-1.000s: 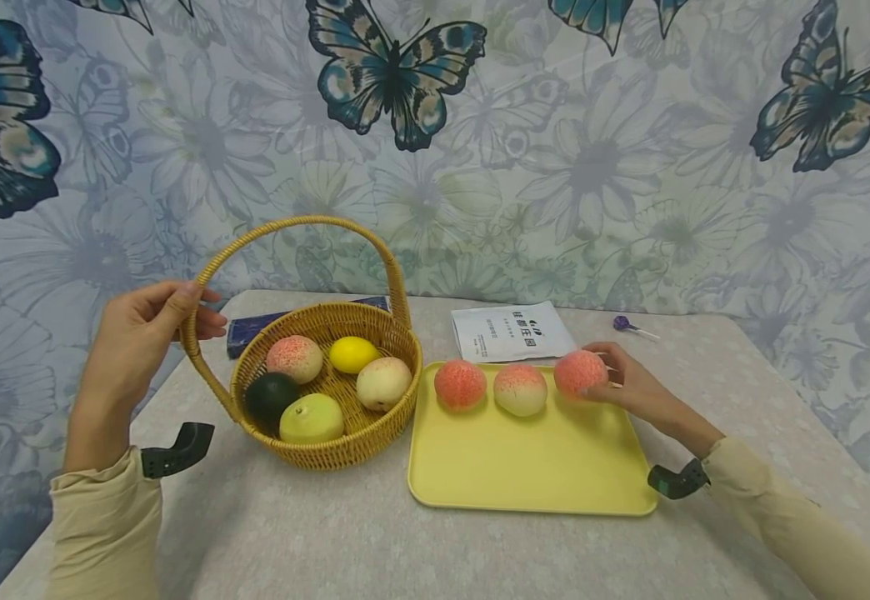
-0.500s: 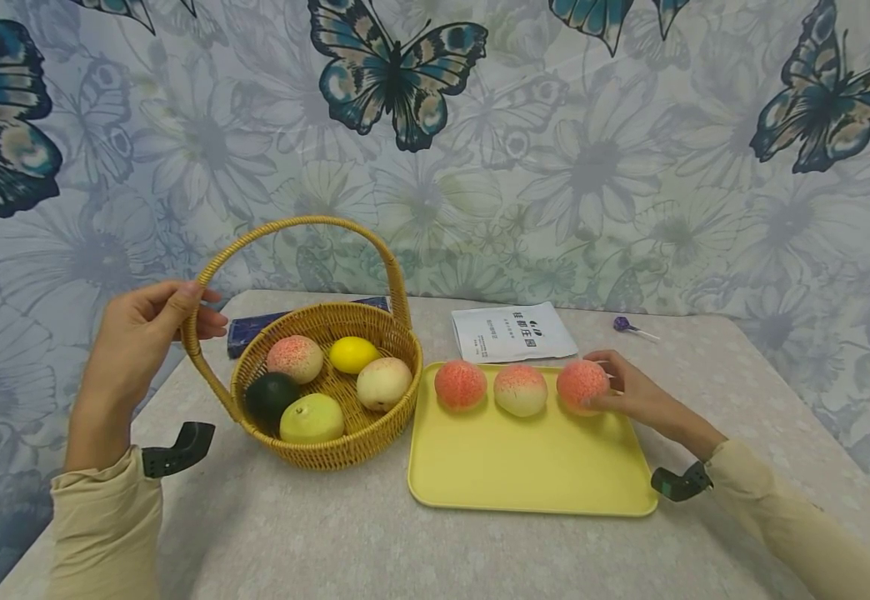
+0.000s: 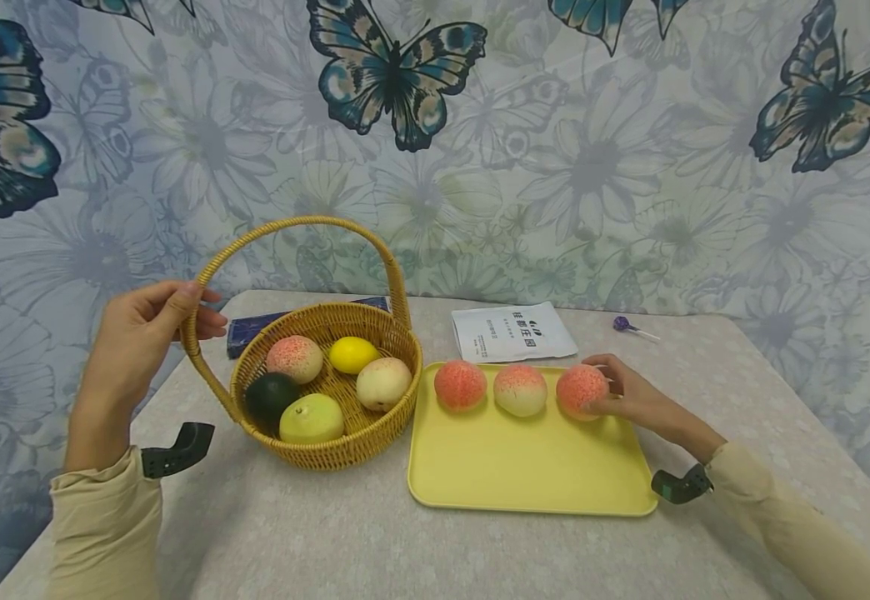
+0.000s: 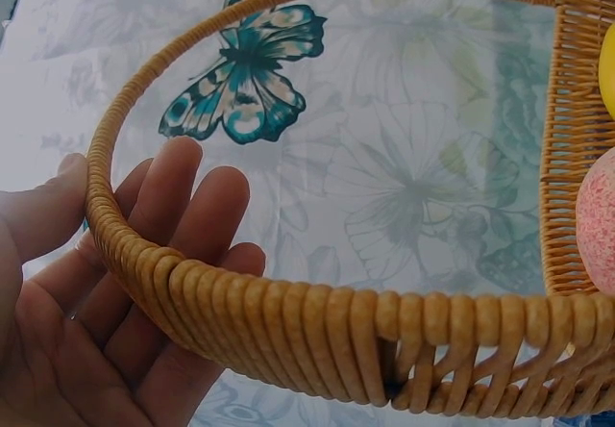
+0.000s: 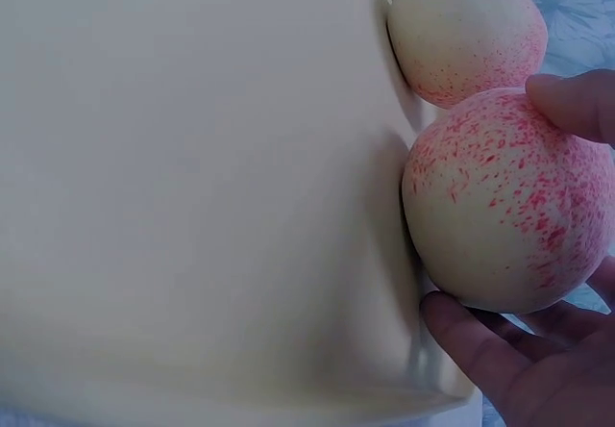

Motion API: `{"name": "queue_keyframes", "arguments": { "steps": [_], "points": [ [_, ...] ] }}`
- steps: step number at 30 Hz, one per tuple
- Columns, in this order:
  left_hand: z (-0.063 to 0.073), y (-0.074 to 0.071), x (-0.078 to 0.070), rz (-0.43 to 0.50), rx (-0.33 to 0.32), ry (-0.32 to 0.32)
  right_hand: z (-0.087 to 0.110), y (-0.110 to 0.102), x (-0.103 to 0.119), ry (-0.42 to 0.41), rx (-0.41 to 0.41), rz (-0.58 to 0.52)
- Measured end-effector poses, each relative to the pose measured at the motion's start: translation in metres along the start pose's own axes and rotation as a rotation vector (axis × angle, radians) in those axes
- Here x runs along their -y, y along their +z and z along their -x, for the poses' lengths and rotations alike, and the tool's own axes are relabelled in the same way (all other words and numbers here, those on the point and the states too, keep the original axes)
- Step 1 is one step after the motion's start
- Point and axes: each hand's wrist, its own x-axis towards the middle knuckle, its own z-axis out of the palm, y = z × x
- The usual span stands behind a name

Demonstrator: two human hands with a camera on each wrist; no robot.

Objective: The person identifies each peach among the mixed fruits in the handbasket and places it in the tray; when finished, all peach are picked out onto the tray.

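Observation:
My left hand (image 3: pixel 135 337) pinches the left side of the handle of a wicker basket (image 3: pixel 330 454) between thumb and fingers. In the left wrist view the handle (image 4: pixel 259 316) passes between the thumb and loosely bent fingers. Fruit in the basket includes a speckled peach (image 3: pixel 295 359), a yellow lemon (image 3: pixel 354 355), a pale round fruit (image 3: pixel 384 384), a green fruit (image 3: pixel 312 419) and a dark green one (image 3: pixel 272 398). My right hand (image 3: pixel 633 398) grips a pink speckled peach (image 5: pixel 509 201) at the back right of a yellow tray (image 3: pixel 532 475), thumb and fingers on opposite sides.
Beside the gripped peach, two more peaches, one pale-bottomed (image 3: pixel 521 390) and one redder (image 3: pixel 461 385), line the tray's back edge. Behind lie a white printed packet (image 3: pixel 512 332) and a purple lollipop (image 3: pixel 622 323). A dark blue flat object (image 3: pixel 243 335) is partly hidden behind the basket.
The right hand has shifted the gripped peach slightly down and right at the tray's back edge, then held nearly still. The left hand and basket have not moved.

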Motion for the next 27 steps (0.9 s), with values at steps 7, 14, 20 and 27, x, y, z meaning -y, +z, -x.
{"name": "queue_keyframes", "arguments": {
  "steps": [7,14,20,27],
  "points": [
    [0.0007,0.0001,-0.0006,0.002,-0.003,0.007,-0.0007,-0.0001,-0.0016,-0.002,0.004,0.004],
    [-0.0002,0.0004,-0.0006,-0.002,-0.001,0.0,0.0016,0.0,-0.003,0.006,0.014,0.0],
    [-0.0004,0.0003,0.0003,-0.009,-0.001,-0.002,0.0028,0.0001,-0.0055,0.005,0.017,-0.009],
    [0.0,0.0003,0.0012,-0.01,-0.002,-0.005,0.003,0.0015,-0.0073,0.003,0.018,-0.028]
  ]
}}
